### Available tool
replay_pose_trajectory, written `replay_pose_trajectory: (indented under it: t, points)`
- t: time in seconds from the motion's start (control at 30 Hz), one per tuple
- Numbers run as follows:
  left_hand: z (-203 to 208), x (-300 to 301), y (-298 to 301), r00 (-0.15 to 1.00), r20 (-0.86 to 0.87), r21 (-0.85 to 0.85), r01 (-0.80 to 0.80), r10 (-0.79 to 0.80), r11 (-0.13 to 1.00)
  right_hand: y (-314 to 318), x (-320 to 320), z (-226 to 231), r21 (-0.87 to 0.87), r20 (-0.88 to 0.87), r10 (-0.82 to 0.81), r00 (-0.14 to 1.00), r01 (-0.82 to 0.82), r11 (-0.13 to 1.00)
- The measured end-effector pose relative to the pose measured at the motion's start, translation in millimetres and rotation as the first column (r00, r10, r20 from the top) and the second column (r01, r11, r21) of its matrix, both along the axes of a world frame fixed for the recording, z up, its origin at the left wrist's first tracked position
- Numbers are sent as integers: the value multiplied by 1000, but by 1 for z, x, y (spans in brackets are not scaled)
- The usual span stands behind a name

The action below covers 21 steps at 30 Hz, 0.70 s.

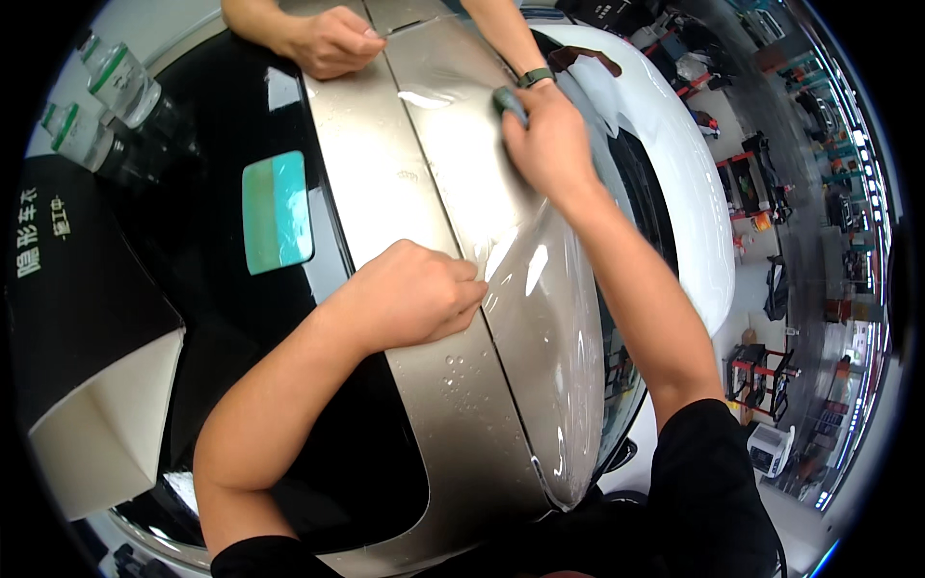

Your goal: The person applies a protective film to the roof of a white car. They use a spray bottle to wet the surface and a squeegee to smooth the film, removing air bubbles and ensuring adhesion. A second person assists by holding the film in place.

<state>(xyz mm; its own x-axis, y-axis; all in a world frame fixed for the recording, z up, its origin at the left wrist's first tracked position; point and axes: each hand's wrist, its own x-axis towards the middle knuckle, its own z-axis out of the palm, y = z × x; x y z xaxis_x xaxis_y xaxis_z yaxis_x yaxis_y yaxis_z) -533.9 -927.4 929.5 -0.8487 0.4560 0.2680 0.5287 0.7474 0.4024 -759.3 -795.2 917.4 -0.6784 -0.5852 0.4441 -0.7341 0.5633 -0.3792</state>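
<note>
My left hand (419, 294) is closed in a pinch at the edge of a clear film (549, 356), beside a long panel seam. The film lies over a champagne-coloured car panel (356, 144), wrinkled and bulging on the right. Farther up, my right hand (549, 135) is closed around a small dark grey squeegee-like piece (511, 106), pressed near the film. Another person's closed hand (337, 43) rests at the panel's far end. That person's other wrist, with a dark band (535, 77), reaches in by my right hand; its fingers are hidden.
Left of the panel is black glass (212, 366) with a teal sticker (277, 212). Clear bottles with green labels (120, 82) and a black box (77, 279) with a pale inside stand on the left. A white car body (699, 212) and red-framed carts (761, 371) are right.
</note>
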Motion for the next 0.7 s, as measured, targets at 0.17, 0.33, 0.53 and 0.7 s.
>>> replay_pose_trajectory:
  t: [0.17, 0.33, 0.53, 0.7]
  points:
    - [4, 2, -7, 1000, 15, 25, -8, 8, 1000, -28, 92, -9, -67, 104, 135, 985, -129, 989]
    - [-4, 11, -10, 999, 30, 63, 13, -15, 998, -5, 86, -3, -172, 373, 320, 871, -274, 946]
    - [2, 0, -6, 996, 78, 48, 42, -46, 998, 19, 43, -1, 20, 32, 72, 997, -72, 997]
    - [2, 6, -16, 995, 81, 90, 43, -50, 995, 20, 118, 3, -189, 401, 446, 800, -404, 895]
